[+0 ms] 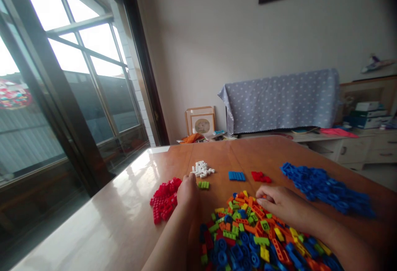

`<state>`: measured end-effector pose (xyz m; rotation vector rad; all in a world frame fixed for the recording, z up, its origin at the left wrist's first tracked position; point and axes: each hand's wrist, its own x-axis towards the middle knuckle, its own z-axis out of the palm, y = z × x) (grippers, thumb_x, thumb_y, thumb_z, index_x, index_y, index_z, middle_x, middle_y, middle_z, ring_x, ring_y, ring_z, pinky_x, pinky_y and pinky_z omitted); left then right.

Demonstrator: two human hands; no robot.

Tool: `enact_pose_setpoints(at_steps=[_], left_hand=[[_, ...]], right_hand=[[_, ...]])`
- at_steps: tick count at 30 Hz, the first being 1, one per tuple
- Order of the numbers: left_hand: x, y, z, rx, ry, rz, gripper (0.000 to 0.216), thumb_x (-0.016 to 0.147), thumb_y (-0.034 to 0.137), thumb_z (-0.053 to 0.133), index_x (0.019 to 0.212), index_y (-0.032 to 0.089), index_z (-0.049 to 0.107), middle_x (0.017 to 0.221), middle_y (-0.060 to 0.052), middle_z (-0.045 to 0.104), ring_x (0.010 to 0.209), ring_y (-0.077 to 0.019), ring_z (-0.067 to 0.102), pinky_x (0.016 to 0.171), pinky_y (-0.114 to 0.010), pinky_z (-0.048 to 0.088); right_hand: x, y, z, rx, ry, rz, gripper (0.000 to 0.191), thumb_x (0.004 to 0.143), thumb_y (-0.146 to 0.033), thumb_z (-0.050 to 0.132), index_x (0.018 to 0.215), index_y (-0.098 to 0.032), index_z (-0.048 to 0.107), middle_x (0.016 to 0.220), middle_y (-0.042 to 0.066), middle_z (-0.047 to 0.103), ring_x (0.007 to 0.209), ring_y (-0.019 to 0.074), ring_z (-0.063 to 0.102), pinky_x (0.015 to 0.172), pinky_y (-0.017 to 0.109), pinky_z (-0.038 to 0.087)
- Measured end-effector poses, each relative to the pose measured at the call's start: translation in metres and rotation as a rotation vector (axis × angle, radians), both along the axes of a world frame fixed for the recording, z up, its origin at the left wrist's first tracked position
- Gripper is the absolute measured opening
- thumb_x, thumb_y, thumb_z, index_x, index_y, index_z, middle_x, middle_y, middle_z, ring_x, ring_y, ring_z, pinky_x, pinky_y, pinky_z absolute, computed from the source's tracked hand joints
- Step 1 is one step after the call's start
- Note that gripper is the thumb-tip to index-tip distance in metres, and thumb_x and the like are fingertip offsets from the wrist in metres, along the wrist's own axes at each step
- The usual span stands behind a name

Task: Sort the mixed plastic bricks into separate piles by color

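My left hand (187, 192) is over the table between a pile of red bricks (164, 198) and a short row of lime green bricks (204, 185). Its fingers are closed together, and what they hold, if anything, is hidden. Just beyond the fingertips lies a heap of small white bricks (201, 169). My right hand (273, 199) rests at the far right edge of a large mixed pile of bricks (245, 229) in orange, green, yellow, blue and red. Its fingers curl inward against the pile, so I cannot make out what is in them.
A row of blue bricks (237, 176) and a small red brick group (261, 176) lie beyond the mixed pile. A long blue heap (328, 188) is on the right. The shiny wooden table (118, 213) runs toward a cloth-covered object (282, 101) by the wall.
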<state>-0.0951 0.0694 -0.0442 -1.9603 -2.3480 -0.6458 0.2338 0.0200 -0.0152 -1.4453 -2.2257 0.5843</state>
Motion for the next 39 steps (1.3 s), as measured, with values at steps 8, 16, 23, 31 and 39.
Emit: enact_pose_setpoints(at_steps=[8,16,23,31,39], left_hand=[[0.0,0.001,-0.003,-0.055,-0.033,-0.023,0.013,0.091,0.021,0.044,0.099,0.019,0.054,0.1,-0.008,0.066,0.086,-0.0198,0.062,0.07,-0.026,0.039],[-0.002,0.003,-0.005,-0.04,-0.109,-0.018,0.018,0.086,0.013,0.049,0.102,0.019,0.052,0.101,-0.008,0.068,0.089,-0.0182,0.063,0.071,-0.024,0.04],[0.002,-0.002,0.003,-0.073,-0.053,-0.021,0.017,0.087,0.014,0.044,0.091,0.017,0.06,0.105,-0.009,0.067,0.092,-0.0191,0.062,0.075,-0.025,0.043],[0.002,-0.003,0.003,-0.096,-0.074,-0.01,0.021,0.086,0.017,0.045,0.095,0.018,0.064,0.111,-0.01,0.064,0.097,-0.0211,0.062,0.075,-0.027,0.044],[0.002,0.001,-0.003,-0.068,-0.061,-0.084,0.018,0.087,0.019,0.046,0.093,0.019,0.063,0.107,-0.009,0.064,0.091,-0.0202,0.062,0.074,-0.027,0.043]], right_hand=[[0.0,0.001,0.001,-0.013,0.0,-0.011,0.024,0.088,-0.04,0.051,0.085,-0.021,0.065,0.066,-0.002,0.063,0.063,0.0152,0.055,0.056,0.025,0.03],[0.001,-0.002,0.004,-0.012,-0.009,-0.015,0.024,0.089,-0.041,0.052,0.086,-0.021,0.066,0.07,0.0,0.065,0.064,0.0156,0.056,0.058,0.025,0.032],[0.001,-0.004,0.007,-0.005,0.002,-0.005,0.025,0.089,-0.042,0.052,0.085,-0.021,0.066,0.07,0.0,0.066,0.066,0.0162,0.057,0.057,0.025,0.031],[0.002,-0.004,0.006,-0.01,-0.004,0.002,0.023,0.09,-0.04,0.052,0.088,-0.021,0.066,0.073,0.0,0.067,0.067,0.0161,0.058,0.058,0.025,0.032],[0.002,-0.005,0.008,0.006,-0.007,0.008,0.024,0.09,-0.04,0.052,0.087,-0.021,0.067,0.072,0.0,0.067,0.067,0.016,0.059,0.057,0.026,0.032]])
